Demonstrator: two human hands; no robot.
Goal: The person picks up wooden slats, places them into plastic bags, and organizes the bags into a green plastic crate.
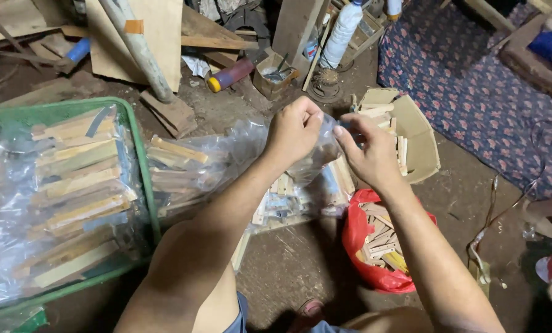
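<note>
Clear bag [316, 157] centre, held up by both hands. Red bag [359, 237] near right. Open beige box [415, 139] right. White bottle [342, 31] far.

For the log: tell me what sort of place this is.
Probably a small woodworking shed: dirt floor, planks leaning about, and bagged wood sticks in a green crate.

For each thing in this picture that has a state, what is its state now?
Left hand: closed, pinching the small clear plastic bag.
Right hand: pinching the same bag's top.
Small clear plastic bag: held up, mouth gathered.
Red plastic bag: open, wooden sticks inside.
Cardboard box: open, sticks inside.
Green plastic crate: filled with bagged sticks.
White plastic bottle: upright, capped.
</note>
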